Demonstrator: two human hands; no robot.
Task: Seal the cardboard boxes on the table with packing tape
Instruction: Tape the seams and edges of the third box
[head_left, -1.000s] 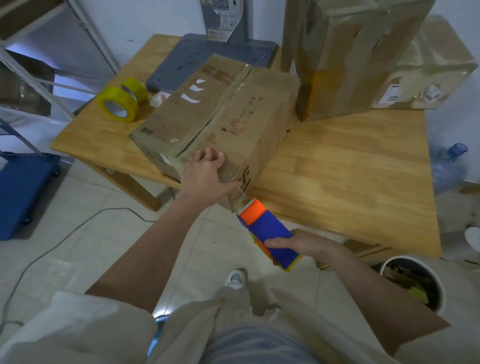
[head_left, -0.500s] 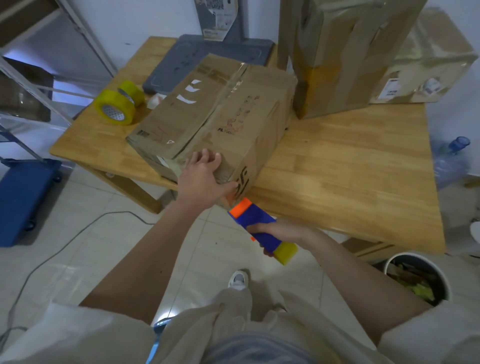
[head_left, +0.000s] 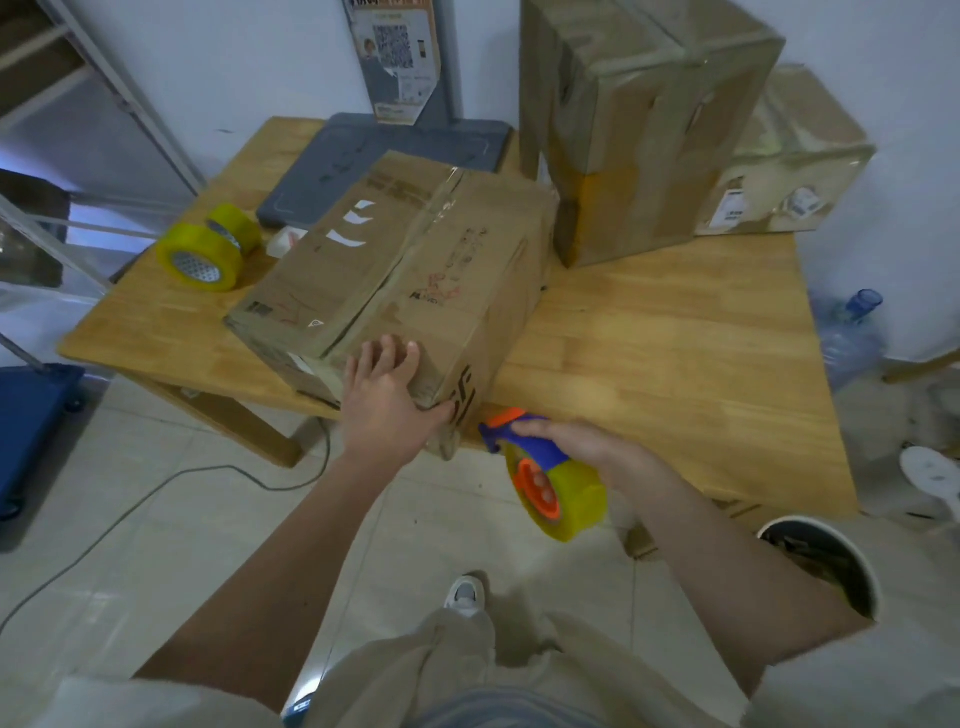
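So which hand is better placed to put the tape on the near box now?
The right hand. It already holds the tape dispenser just off the box's near corner. The left hand lies flat on that corner, steadying it.

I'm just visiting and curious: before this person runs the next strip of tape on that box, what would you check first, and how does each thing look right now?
1. Box steadied: the left hand presses on the near corner of the cardboard box. Ok.
2. Tool in hand: the right hand grips the tape dispenser. Ok.
3. Tape loaded: a yellow roll sits in the dispenser. Ok.
4. Free tape end ready at the blade: cannot tell.
5. Box fully supported: its near corner overhangs the edge of the table. Not ok.
6. Flaps closed: the top flaps meet along the seam. Ok.
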